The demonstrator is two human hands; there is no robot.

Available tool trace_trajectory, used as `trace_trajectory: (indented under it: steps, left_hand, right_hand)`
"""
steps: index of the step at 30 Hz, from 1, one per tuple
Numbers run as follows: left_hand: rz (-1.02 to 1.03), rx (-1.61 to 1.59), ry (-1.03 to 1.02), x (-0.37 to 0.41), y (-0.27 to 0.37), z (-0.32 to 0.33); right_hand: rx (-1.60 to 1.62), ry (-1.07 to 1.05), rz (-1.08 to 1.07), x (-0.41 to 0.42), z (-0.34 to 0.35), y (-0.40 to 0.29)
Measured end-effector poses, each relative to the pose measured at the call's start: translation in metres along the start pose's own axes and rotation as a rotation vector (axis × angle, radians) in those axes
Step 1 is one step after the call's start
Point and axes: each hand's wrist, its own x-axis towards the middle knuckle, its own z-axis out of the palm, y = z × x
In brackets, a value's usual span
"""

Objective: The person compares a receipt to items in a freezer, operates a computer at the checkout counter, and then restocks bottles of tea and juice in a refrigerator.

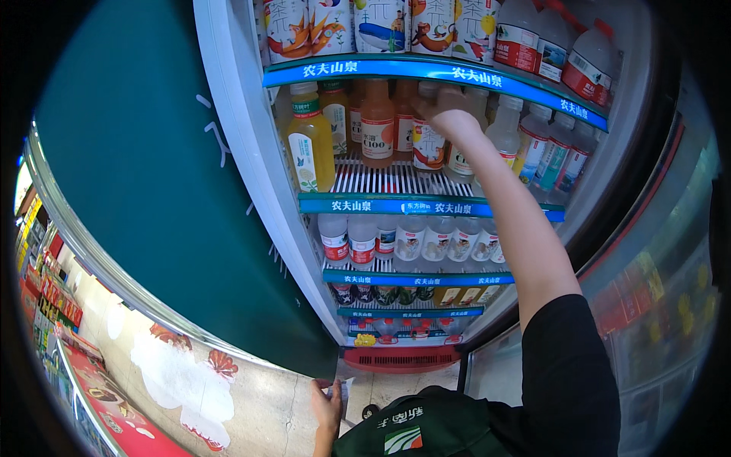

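Note:
My right hand reaches onto the second shelf of an upright drinks cooler, blurred, at the necks of a fruit tea bottle and the bottles beside it. Whether its fingers grip a bottle cannot be told. Left of it stand a pink-orange juice bottle and a yellow tea bottle with a white cap. To its right are a pale bottle and several vitamin-type drinks. Low down by the dark green apron, my left hand holds a small dark object with a piece of white paper beside it.
Cartons and large red-labelled water bottles fill the shelf above. Lower shelves hold water bottles and smaller drinks. The open glass door is at the right, a dark green panel at the left. A red display stands lower left.

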Motion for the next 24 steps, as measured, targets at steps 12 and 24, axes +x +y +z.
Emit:
trace_trajectory:
  steps: [12,24]
  left_hand:
    - [0.005,-0.007,-0.010,-0.003,-0.012,0.015]
    - [0.022,-0.015,-0.053,0.002,0.001,0.021]
  right_hand:
    - [0.861,0.284,-0.369,-0.138,-0.086,0.050]
    - [0.671,0.565,-0.590,-0.009,-0.194,-0.013]
